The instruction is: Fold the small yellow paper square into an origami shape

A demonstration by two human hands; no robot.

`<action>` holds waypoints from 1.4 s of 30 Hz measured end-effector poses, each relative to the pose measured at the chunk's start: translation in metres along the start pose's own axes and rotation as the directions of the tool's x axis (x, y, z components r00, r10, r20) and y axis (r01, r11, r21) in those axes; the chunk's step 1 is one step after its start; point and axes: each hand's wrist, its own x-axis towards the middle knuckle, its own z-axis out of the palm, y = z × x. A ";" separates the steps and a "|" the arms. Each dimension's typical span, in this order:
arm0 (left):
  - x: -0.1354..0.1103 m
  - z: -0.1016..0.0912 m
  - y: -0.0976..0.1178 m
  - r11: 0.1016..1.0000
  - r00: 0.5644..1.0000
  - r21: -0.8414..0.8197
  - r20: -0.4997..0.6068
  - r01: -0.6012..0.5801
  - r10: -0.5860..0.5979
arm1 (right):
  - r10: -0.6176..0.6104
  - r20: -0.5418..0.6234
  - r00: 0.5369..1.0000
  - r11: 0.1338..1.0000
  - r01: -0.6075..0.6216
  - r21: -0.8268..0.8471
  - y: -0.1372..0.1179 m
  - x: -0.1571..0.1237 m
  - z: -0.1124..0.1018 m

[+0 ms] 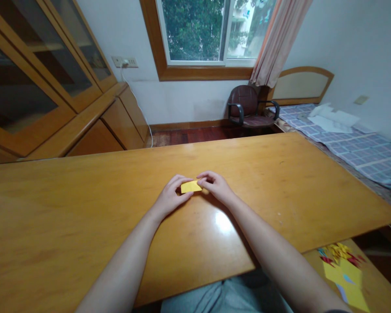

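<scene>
A small folded piece of yellow paper (pixel 189 187) is held between my two hands, just above or on the wooden table (pixel 84 208); which of these I cannot tell. My left hand (pixel 173 196) grips its left end, with the thumb along the near edge and the fingers along the far edge. At the right end, my right hand (pixel 216 186) pinches the paper between thumb and forefinger. The paper's underside is hidden.
At lower right, a lower surface (pixel 382 278) bears yellow paper sheets (pixel 343 278) and a pile of yellow, red and blue folded pieces (pixel 339 252). Beyond the table are a chair (pixel 244 104), a bed (pixel 352 139) and a glass-door cabinet (pixel 48 104).
</scene>
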 end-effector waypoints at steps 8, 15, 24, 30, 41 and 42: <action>-0.001 0.000 -0.002 1.000 1.000 0.009 -0.009 -0.017 0.017 | -0.006 0.010 1.000 1.000 0.006 0.019 0.002 0.000 0.000; 0.000 0.000 -0.001 1.000 1.000 0.001 0.007 -0.021 0.021 | -0.004 0.027 1.000 1.000 0.004 0.007 0.004 0.001 0.000; 0.001 0.001 -0.011 0.983 0.986 -0.097 -0.040 0.158 -0.162 | -0.060 0.045 0.997 0.995 0.063 -0.078 0.005 -0.001 0.000; 0.002 0.002 -0.012 0.988 0.989 -0.083 -0.061 0.130 -0.135 | -0.116 0.056 0.992 0.958 0.126 -0.256 -0.001 -0.004 0.002; -0.001 0.005 -0.003 0.994 0.998 0.088 0.002 -0.069 0.069 | -0.286 0.167 0.944 0.804 0.331 -0.495 -0.002 -0.006 0.006; -0.001 0.005 -0.003 0.993 0.997 0.091 0.002 -0.077 0.077 | -0.289 0.167 0.943 0.798 0.334 -0.502 -0.002 -0.006 0.006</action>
